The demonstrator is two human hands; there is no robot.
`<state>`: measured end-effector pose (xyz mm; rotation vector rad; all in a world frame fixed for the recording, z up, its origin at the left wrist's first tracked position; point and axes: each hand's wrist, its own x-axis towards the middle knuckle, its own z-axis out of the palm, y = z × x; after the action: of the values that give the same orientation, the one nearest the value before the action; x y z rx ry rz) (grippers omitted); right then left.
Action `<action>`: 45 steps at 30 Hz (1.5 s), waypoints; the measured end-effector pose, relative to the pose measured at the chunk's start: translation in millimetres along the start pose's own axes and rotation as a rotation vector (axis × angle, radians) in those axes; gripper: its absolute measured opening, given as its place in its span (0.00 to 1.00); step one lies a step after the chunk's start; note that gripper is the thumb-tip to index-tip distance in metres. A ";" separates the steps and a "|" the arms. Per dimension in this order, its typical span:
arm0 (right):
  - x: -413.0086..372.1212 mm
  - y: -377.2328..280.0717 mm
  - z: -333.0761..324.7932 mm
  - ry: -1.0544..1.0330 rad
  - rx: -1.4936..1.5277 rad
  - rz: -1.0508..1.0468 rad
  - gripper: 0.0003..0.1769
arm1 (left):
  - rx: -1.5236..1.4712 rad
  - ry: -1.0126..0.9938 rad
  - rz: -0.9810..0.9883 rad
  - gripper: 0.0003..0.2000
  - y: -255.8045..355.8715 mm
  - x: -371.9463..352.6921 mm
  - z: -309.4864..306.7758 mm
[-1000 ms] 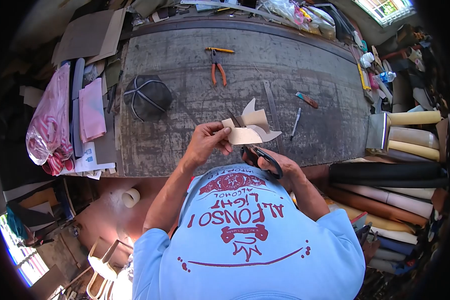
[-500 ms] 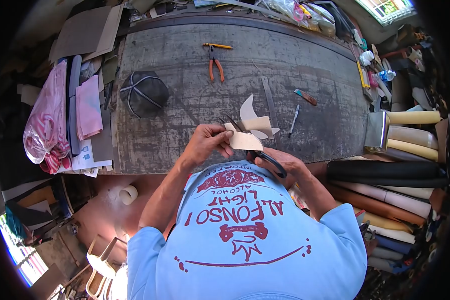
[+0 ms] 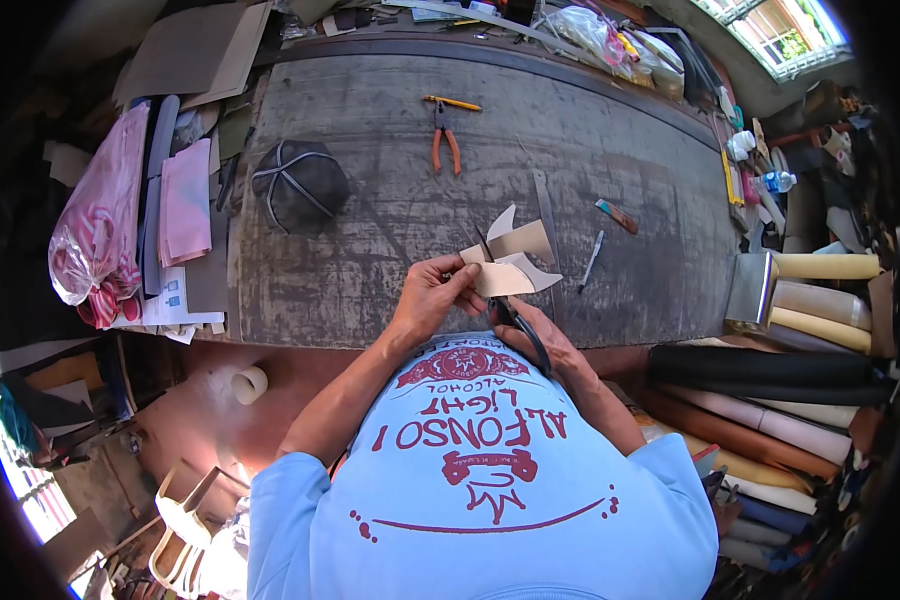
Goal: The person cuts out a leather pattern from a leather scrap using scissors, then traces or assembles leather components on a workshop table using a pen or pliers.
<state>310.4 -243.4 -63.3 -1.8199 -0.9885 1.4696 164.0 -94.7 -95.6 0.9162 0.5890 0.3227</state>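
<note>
CHANGE: your scissors (image 3: pixel 518 322) stand steeper than half a second ago | LEFT: your left hand (image 3: pixel 435 295) fingers pinch the tan cut-out (image 3: pixel 505 278), held above the table (image 3: pixel 370 200) | RIGHT: your right hand (image 3: pixel 550 345) fingers clench the scissors' handles, blades biting the cut-out just beyond your left fingers

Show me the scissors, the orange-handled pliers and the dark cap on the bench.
scissors (image 3: pixel 518 322), head view, on the black handle.
orange-handled pliers (image 3: pixel 440 122), head view, on the dark joint above the handles.
dark cap (image 3: pixel 300 185), head view, on the middle of the crown.
</note>
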 end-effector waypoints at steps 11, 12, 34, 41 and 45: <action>2.6 0.7 5.5 0.089 -0.065 -0.045 0.16 | 0.012 0.016 0.044 0.12 2.5 -4.1 -0.9; 2.5 0.9 5.2 0.090 -0.067 -0.054 0.16 | 0.010 0.014 0.031 0.12 2.9 -4.1 -1.3; -14.5 169.2 -80.2 0.919 -0.285 0.350 0.32 | 0.005 0.267 0.078 0.12 -12.7 -1.3 -58.0; -42.8 268.8 -120.7 1.088 -0.413 0.602 0.30 | 0.031 0.342 0.093 0.11 -24.7 -18.7 -67.2; -41.8 264.4 -108.0 1.220 -0.656 0.376 0.27 | 0.075 0.340 0.116 0.12 -18.9 -30.6 -49.8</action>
<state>459.1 -422.6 -233.8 -2.8407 -0.4721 -0.0775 109.9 -88.7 -124.0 0.9769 0.8662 0.5709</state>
